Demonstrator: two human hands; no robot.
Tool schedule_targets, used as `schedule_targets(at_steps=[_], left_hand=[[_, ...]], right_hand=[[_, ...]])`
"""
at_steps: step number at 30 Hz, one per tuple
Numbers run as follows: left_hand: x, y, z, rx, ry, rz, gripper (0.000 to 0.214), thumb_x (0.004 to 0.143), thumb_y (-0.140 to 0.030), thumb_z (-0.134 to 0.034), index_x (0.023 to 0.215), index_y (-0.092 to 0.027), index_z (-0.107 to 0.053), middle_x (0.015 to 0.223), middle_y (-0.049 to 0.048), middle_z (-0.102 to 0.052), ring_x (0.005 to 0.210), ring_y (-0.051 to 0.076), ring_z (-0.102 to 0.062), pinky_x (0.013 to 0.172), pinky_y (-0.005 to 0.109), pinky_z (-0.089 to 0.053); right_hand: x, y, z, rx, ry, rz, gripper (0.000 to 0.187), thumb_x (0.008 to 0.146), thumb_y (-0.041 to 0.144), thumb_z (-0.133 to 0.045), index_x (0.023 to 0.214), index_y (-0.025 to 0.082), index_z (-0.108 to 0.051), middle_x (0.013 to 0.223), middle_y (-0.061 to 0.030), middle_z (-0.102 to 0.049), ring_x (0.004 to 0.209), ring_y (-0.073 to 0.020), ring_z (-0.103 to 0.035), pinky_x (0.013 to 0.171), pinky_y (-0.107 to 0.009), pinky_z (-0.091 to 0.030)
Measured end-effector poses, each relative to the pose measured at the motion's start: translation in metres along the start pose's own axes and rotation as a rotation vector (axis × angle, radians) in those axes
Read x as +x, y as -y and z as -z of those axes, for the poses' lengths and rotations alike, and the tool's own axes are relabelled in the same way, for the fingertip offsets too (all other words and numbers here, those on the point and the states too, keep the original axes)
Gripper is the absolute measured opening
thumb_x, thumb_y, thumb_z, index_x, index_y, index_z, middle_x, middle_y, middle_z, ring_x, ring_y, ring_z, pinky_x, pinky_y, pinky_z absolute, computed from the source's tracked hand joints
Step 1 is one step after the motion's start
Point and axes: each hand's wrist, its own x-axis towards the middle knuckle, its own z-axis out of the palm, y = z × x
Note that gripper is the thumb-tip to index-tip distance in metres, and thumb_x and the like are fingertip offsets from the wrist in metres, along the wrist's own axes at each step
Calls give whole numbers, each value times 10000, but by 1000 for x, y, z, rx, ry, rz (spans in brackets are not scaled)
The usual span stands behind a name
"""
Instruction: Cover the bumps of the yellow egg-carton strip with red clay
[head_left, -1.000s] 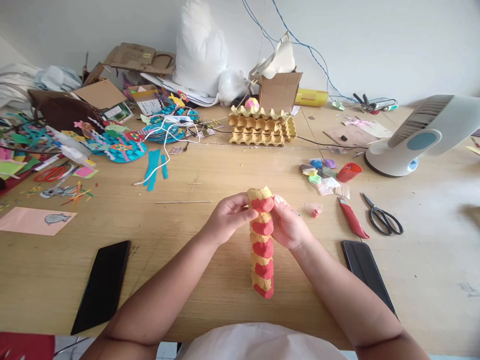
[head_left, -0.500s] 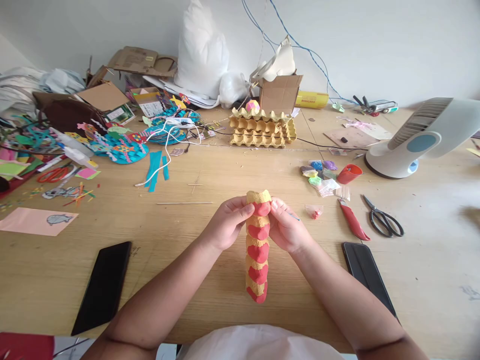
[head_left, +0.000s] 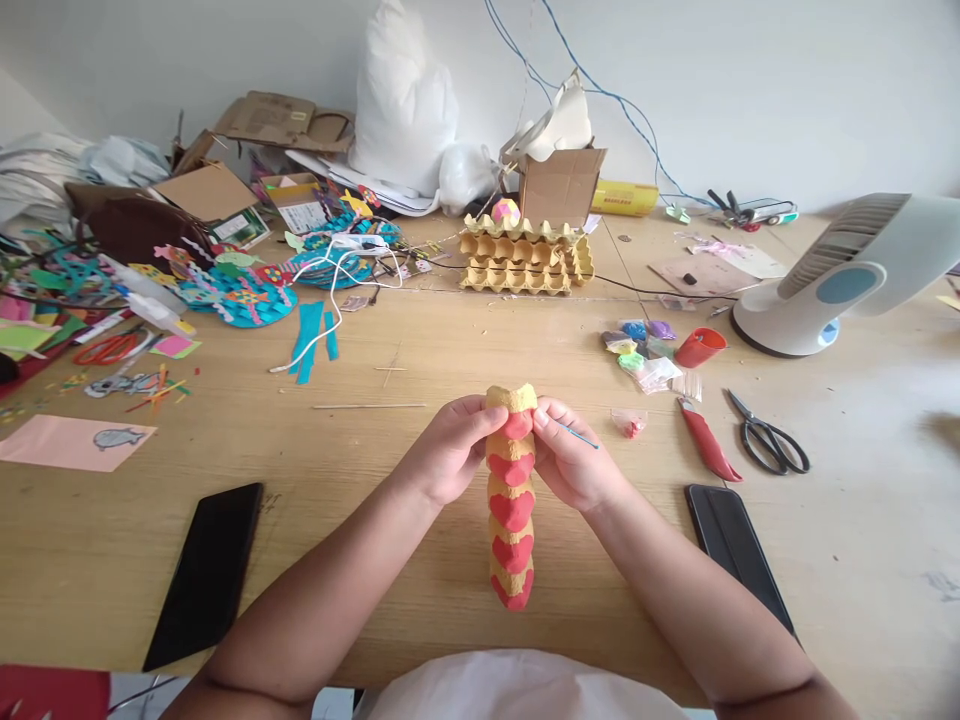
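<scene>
Between my hands is an egg carton strip (head_left: 512, 510), a yellowish row of cups with red patches down it. It points toward me, its far end between my fingers. My left hand (head_left: 459, 445) pinches that end from the left, thumb on top beside the red patch. On the other side my right hand (head_left: 574, 455) grips the same end with thumb and fingertips. A thin blue stick (head_left: 581, 436) lies across my right hand; how it is held is hard to make out.
Scissors (head_left: 772, 432), a red-handled knife (head_left: 709, 440), a red cup (head_left: 701, 347) and small clay bags (head_left: 637, 340) are on the right, with a white fan (head_left: 832, 280) behind. Phones (head_left: 206, 570) lie on either side. Egg cartons (head_left: 517, 262) stand at the back.
The strip has shifted slightly left and tilted a little, with both hands still on it. The blue stick by my right hand shows more.
</scene>
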Motion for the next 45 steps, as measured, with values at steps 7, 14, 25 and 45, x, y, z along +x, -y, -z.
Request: schedule_targets(at_steps=[7,14,25,45], left_hand=[[1,-5,1,18,121,-8,532,810,-696,-876,883,-171,-828,790,59,-741,703,185,-630,684,296,-483],[1,-11,0,-20,83,35,374,810,-552,-916,813,-187,-831,765,55,-735,711,195,-644,661,295,-480],[1,-6,2,-16,15,63,387,720,-523,-969,769,-183,-791,693,12,-682,640,152,-562,588,270,-413],[5,-3,3,11,56,-23,397,810,-530,-938,754,-167,-786,692,36,-721,670,173,-652,660,280,-497]], right_hand=[[0,3,1,17,-16,2,407,774,516,-989,773,216,-715,754,18,-706,687,-137,-593,667,-262,-458],[0,1,3,-10,-28,-6,387,793,522,-971,797,223,-726,797,1,-723,734,-161,-617,696,-283,-479],[-1,3,-3,-16,-19,-4,386,804,508,-968,759,214,-722,746,15,-696,697,-140,-582,661,-262,-448],[1,0,4,44,-28,-27,388,788,506,-974,795,226,-705,768,11,-728,698,-154,-628,687,-277,-498]])
